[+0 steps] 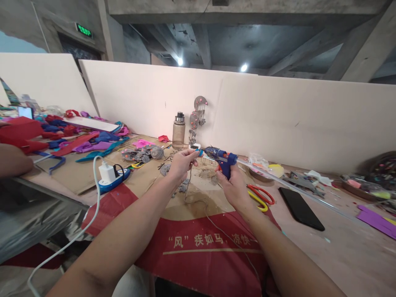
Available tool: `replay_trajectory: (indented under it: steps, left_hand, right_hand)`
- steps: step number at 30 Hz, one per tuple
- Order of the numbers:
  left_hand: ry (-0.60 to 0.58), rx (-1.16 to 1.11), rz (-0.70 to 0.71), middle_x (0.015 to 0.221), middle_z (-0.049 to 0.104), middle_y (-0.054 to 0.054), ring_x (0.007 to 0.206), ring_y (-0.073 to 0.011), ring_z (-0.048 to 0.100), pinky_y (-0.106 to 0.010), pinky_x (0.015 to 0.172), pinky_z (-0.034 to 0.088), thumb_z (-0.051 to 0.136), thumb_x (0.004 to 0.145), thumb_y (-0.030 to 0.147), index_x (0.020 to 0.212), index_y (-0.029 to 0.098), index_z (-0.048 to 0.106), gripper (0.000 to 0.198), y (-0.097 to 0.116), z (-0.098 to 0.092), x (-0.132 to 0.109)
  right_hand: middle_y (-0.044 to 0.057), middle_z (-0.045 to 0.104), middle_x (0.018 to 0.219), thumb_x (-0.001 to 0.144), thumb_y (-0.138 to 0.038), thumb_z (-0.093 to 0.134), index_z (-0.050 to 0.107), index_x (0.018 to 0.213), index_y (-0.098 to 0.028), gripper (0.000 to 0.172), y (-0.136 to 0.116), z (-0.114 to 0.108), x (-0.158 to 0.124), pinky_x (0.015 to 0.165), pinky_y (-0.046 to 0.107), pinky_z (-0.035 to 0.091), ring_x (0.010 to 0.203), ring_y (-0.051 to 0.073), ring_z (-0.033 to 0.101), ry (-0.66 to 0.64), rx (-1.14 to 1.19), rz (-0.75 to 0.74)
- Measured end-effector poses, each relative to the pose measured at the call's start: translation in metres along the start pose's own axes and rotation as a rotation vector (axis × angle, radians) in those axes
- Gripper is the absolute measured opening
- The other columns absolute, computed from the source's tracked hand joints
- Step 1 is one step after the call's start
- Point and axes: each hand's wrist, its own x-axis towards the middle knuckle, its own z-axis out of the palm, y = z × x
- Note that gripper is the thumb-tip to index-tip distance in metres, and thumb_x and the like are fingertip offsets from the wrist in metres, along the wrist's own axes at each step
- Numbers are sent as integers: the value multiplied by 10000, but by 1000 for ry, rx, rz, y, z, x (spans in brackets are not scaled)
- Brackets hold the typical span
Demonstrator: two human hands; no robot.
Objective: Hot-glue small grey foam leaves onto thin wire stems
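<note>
My left hand (183, 164) is closed in a pinch on a small blue piece (200, 152), and a grey yarn (189, 181) hangs below the fingers. In my right hand (234, 184) is a blue glue gun (227, 161), fingers wrapped round its handle. The gun's dark nozzle points left, close to the blue piece; whether they touch I cannot tell. A long clear glue stick (278, 180) sticks out behind the gun. Below both hands, the yarn trails over brown and red cardboard (198, 235).
Scissors (262, 196) and a black phone (301, 208) lie to the right. A bottle (178, 131) stands behind the hands. At left are a blue power strip (114, 180) with a white cable, coloured cloth (83, 140) and another person's arm (14, 161).
</note>
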Motion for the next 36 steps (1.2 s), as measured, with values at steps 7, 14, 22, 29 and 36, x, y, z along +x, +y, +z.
replay_trajectory:
  steps: [7,14,22,29,36]
  left_hand:
    - [17,-56,9,883,736,-94,437,-18,436,-194,399,151,822,587,424,782,125,720,371,-1,-2,2]
    - [17,-74,9,862,737,-94,433,-19,440,-194,396,162,825,589,417,782,125,720,366,-1,-2,2]
    - [11,-56,-9,857,737,-94,426,-18,424,-197,392,175,831,567,423,787,119,715,393,0,-1,0]
    - [19,-82,16,857,738,-87,426,-18,420,-196,396,204,833,582,427,796,126,720,386,0,-3,3]
    - [16,-62,18,826,735,-78,431,-25,407,-202,400,190,837,578,443,785,136,726,386,-2,-4,3]
  right_hand:
    - [94,680,973,866,-342,527,558,1090,-186,275,0,0,0,857,420,454,905,264,609,13,-24,-24]
    - [96,683,996,871,-341,532,555,1107,-191,281,1,0,-1,863,421,449,908,262,605,5,-11,-13]
    - [75,667,937,864,-331,521,543,1077,-193,255,0,0,-1,789,383,456,821,234,591,7,16,-5]
    - [65,646,921,859,-353,521,538,1041,-198,240,1,0,0,758,369,447,794,222,576,-5,1,17]
    - [72,652,923,860,-346,520,526,1085,-203,267,4,1,0,768,388,449,797,236,581,-4,-7,0]
